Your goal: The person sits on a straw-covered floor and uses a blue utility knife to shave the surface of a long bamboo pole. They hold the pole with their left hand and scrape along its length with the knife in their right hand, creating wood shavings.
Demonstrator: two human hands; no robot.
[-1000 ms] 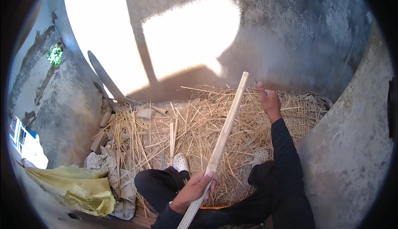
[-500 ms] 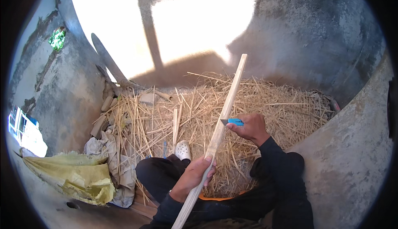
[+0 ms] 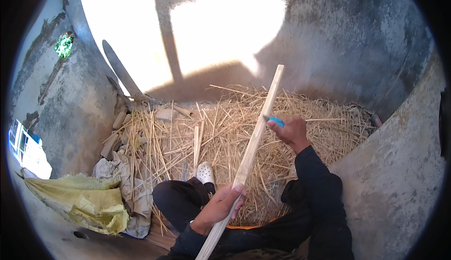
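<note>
A long pale wooden stick (image 3: 256, 135) runs from the lower middle up toward the straw pile. My left hand (image 3: 221, 206) grips its lower part near my knee. My right hand (image 3: 290, 132) is closed around a small blue-handled knife (image 3: 276, 120), whose tip touches the stick about a third of the way down from its top. Both arms are in dark sleeves. I sit with my legs folded, and one white clog (image 3: 205, 172) shows at my foot.
A heap of dry straw (image 3: 225, 133) fills the ground ahead, with a short wooden slat (image 3: 196, 142) lying in it. Grey concrete walls (image 3: 394, 161) close in on left, back and right. Yellow-green sacks (image 3: 84, 203) and crumpled cloth lie at lower left.
My right hand has come back from the far end of the stick to its upper part, bringing the blue knife against the wood. My left hand keeps its hold.
</note>
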